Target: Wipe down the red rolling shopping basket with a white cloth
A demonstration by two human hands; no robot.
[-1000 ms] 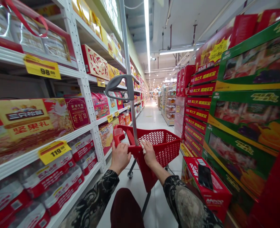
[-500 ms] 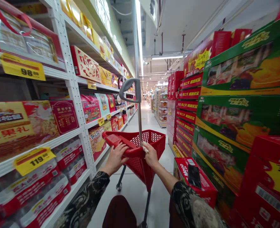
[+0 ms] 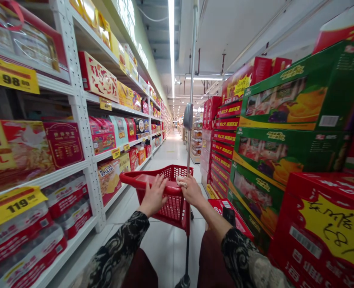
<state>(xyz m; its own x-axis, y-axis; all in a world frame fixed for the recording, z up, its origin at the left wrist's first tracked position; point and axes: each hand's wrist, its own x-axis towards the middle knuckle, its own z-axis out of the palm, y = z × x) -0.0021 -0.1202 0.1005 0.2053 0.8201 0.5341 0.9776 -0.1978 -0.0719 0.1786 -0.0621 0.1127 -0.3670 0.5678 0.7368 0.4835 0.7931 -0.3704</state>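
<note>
- Left hand point(image 3: 153, 197): palm down on the near edge of the red perforated plastic shopping cart point(image 3: 173, 210), fingers loosely spread.
- Right hand point(image 3: 192, 192): fingers curled around a crumpled white cloth point(image 3: 181, 182) at the cart's rim.
- Shopping cart: directly before the person's knees, a slim grey metal pole point(image 3: 192, 80) rising near its right side.
- Beyond, right: stacked green printed cardboard boxes point(image 3: 280, 150).

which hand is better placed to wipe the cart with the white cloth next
Right, I'd say: the right hand holds the white cloth at the cart. The left hand lies on the cart with no cloth visible.
</note>
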